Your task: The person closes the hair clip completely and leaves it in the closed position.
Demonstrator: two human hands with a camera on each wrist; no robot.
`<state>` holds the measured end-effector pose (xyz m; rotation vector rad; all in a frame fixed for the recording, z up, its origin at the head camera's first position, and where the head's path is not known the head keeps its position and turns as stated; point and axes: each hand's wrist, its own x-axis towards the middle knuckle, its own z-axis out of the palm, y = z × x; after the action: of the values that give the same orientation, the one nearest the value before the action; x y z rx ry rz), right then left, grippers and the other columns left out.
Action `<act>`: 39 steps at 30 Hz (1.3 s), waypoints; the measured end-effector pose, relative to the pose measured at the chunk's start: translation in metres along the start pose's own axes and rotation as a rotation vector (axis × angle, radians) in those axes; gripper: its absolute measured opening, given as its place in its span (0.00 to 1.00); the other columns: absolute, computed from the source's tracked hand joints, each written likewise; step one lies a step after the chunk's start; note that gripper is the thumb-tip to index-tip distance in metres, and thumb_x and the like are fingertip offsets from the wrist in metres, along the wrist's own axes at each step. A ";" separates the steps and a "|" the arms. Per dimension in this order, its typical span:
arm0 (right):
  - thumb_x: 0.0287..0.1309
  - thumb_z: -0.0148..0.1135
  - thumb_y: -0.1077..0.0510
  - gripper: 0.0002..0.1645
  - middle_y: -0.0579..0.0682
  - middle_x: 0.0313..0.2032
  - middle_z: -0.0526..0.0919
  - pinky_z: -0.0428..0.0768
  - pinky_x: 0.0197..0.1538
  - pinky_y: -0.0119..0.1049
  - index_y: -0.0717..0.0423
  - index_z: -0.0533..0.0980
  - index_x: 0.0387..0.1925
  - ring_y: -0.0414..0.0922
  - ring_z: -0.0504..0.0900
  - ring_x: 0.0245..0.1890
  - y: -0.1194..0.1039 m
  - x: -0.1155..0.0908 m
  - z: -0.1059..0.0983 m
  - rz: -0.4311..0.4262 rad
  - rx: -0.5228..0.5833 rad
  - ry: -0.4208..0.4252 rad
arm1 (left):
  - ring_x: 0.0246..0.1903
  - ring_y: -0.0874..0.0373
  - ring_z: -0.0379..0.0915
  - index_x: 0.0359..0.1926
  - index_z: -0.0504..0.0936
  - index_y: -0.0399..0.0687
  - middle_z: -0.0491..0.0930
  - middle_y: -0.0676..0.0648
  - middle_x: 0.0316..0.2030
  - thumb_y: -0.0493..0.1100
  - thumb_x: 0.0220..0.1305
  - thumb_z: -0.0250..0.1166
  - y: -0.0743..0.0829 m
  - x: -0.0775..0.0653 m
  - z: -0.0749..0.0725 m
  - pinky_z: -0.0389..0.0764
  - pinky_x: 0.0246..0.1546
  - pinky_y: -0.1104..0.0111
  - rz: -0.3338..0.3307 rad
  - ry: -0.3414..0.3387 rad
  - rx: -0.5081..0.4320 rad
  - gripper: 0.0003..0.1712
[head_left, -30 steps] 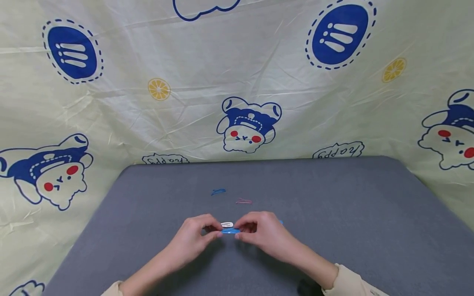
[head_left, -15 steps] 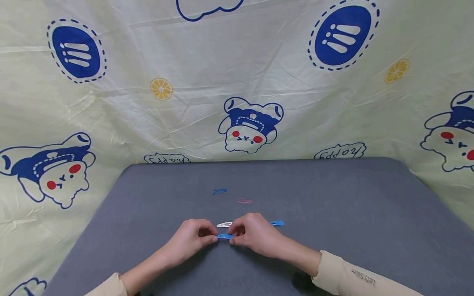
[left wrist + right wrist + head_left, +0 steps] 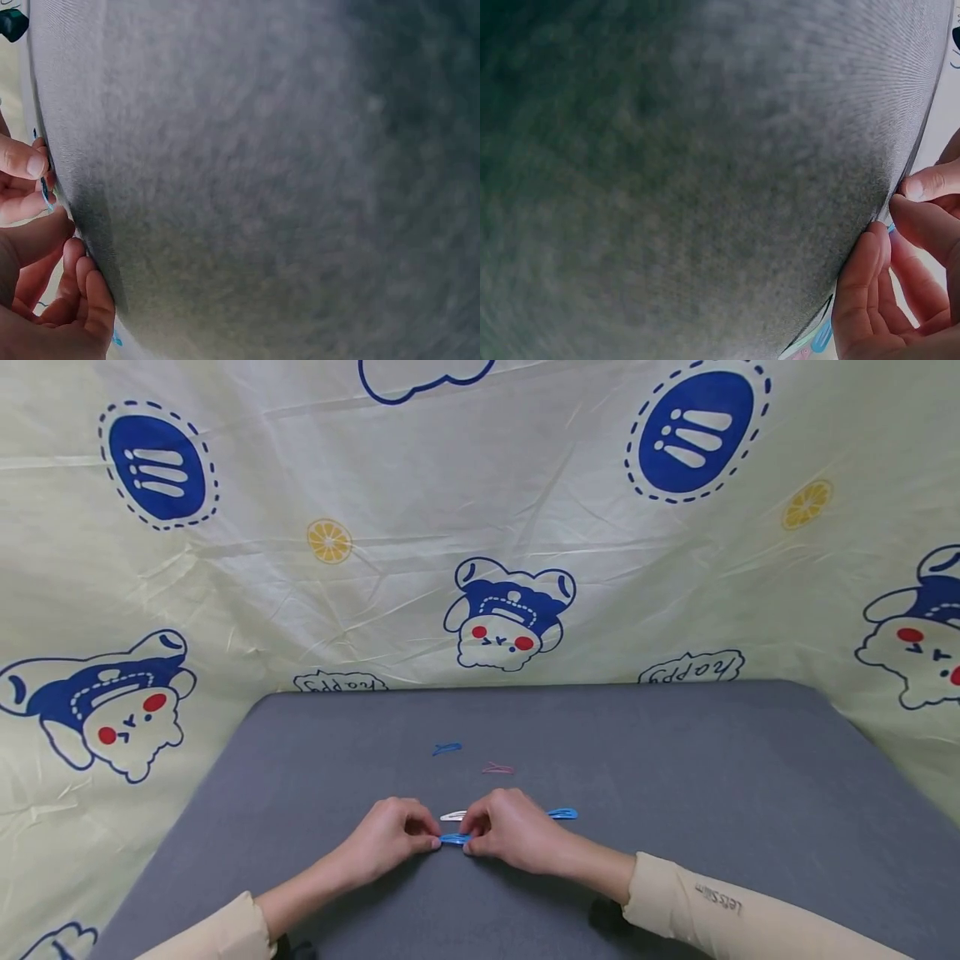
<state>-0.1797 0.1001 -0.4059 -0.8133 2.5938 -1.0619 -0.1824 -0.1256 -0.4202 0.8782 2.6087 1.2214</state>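
A blue snap hair clip (image 3: 453, 839) spans the gap between both hands, close over the table. My left hand (image 3: 393, 837) pinches its left end between thumb and fingers. At its other end, my right hand (image 3: 510, 835) pinches with thumb and forefinger. Just behind lies a white snap hair clip (image 3: 452, 816), partly covered by the right hand. In the left wrist view, both hands meet at the left edge around the thin blue clip (image 3: 46, 193). The right wrist view shows the fingers (image 3: 859, 289) near the right edge, with only a sliver of blue between them.
Another blue hair clip (image 3: 562, 814) lies right of my right hand. Farther back rest a darker blue clip (image 3: 447, 748) and a pink clip (image 3: 498, 768), both looking sprung apart. The grey table (image 3: 675, 760) ends at a patterned cloth (image 3: 405, 610).
Both hands have come slightly nearer the front edge with the blue hair clip, and the right hand has shifted a little left. The blue clip on the right has come into fuller view.
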 end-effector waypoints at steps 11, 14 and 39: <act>0.51 0.74 0.61 0.05 0.33 0.21 0.78 0.73 0.29 0.30 0.49 0.84 0.30 0.31 0.74 0.23 0.005 0.003 0.001 -0.004 -0.030 0.018 | 0.22 0.67 0.69 0.27 0.86 0.44 0.74 0.58 0.21 0.34 0.53 0.73 0.001 0.004 0.002 0.72 0.23 0.72 0.002 -0.002 0.025 0.03; 0.51 0.74 0.62 0.05 0.34 0.21 0.78 0.73 0.29 0.30 0.50 0.84 0.30 0.31 0.74 0.23 0.006 0.003 0.001 -0.007 -0.015 0.013 | 0.22 0.67 0.69 0.28 0.85 0.46 0.74 0.58 0.21 0.35 0.54 0.73 0.000 0.004 0.003 0.72 0.24 0.72 -0.008 -0.001 0.040 0.04; 0.55 0.71 0.62 0.06 0.36 0.28 0.81 0.77 0.30 0.30 0.52 0.84 0.36 0.34 0.78 0.27 0.000 -0.010 -0.010 -0.026 0.044 0.007 | 0.27 0.63 0.74 0.35 0.86 0.47 0.79 0.58 0.26 0.40 0.61 0.71 -0.001 0.004 -0.016 0.76 0.30 0.70 -0.060 -0.087 -0.026 0.02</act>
<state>-0.1758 0.1120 -0.3989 -0.8361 2.5621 -1.1268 -0.1914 -0.1347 -0.4092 0.8228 2.5266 1.1720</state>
